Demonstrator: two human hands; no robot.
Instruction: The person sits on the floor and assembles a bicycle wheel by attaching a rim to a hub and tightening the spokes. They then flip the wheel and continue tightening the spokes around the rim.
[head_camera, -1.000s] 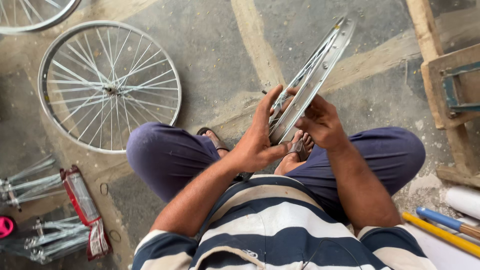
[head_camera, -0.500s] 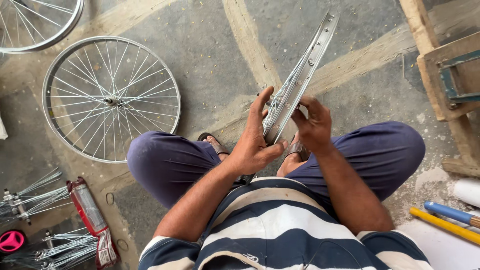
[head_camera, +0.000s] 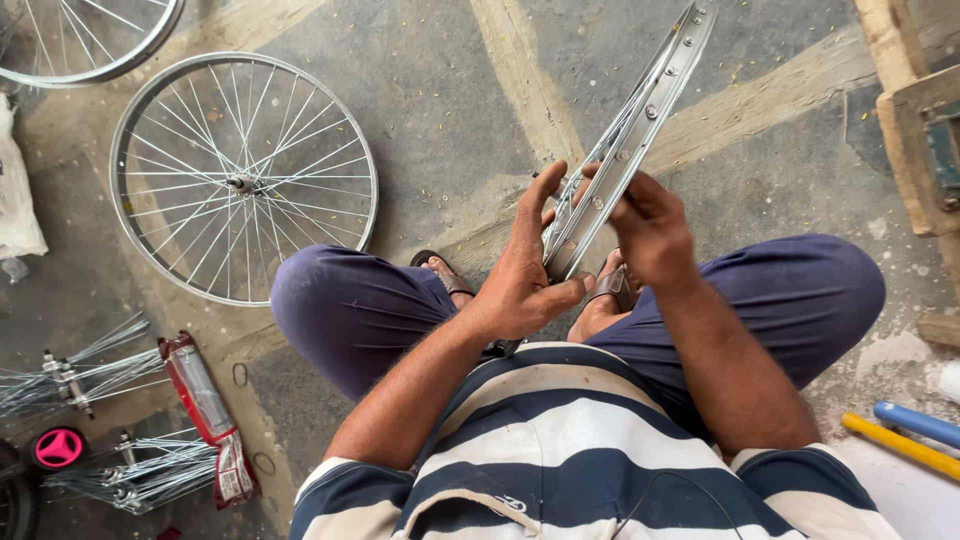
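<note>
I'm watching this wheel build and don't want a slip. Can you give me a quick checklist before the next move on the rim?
1. Left hand gripping the wheel rim: ok.
2. Right hand on the rim's other side: ok.
3. Rim held upright between the knees: ok.
4. Spokes seated in the rim holes: cannot tell.
5. Finished spoked wheel lying apart on the concrete floor: ok.

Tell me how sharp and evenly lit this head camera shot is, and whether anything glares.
Head view: soft, even daylight, faint shadows; the silver metal wheel rim between both hands shines mildly without blown-out glare; left hand and right hand are sharp; edges bend slightly from the wide lens.
</note>
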